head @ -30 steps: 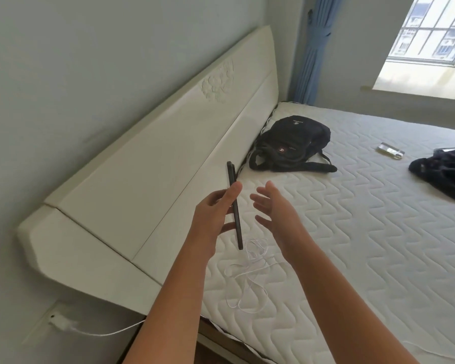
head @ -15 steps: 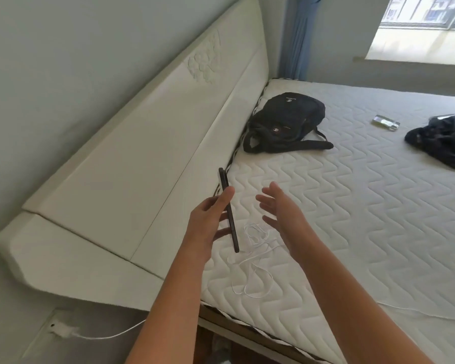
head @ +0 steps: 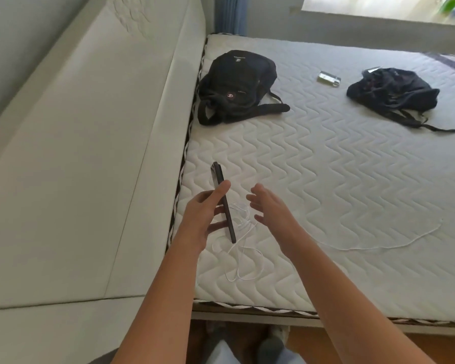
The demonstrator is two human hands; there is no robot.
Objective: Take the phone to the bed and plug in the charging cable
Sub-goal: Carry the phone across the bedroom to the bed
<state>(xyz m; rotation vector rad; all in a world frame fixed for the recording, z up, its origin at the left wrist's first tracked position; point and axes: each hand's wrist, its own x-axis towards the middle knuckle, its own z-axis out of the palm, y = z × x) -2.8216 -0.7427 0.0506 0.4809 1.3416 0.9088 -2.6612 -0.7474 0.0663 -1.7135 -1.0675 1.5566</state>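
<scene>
My left hand (head: 204,215) grips a dark phone (head: 222,198) edge-on, thumb over its upper part, above the near left corner of the white quilted mattress (head: 313,166). A thin white charging cable (head: 244,258) lies in loose coils on the mattress just under the phone and trails off to the right in a long curve. My right hand (head: 269,206) hovers open, fingers spread, right beside the phone and above the coils. The cable's plug end is hidden among the coils.
A cream headboard (head: 90,127) runs along the bed's left side. A black backpack (head: 237,85) lies near it, a second dark bag (head: 394,93) at the far right, a small shiny packet (head: 329,78) between them. The bed's front edge (head: 273,313) is near my feet.
The view has tilted down and come closer to the bed. Both hands have moved lower over the cable coils, the phone still held by the left hand.
</scene>
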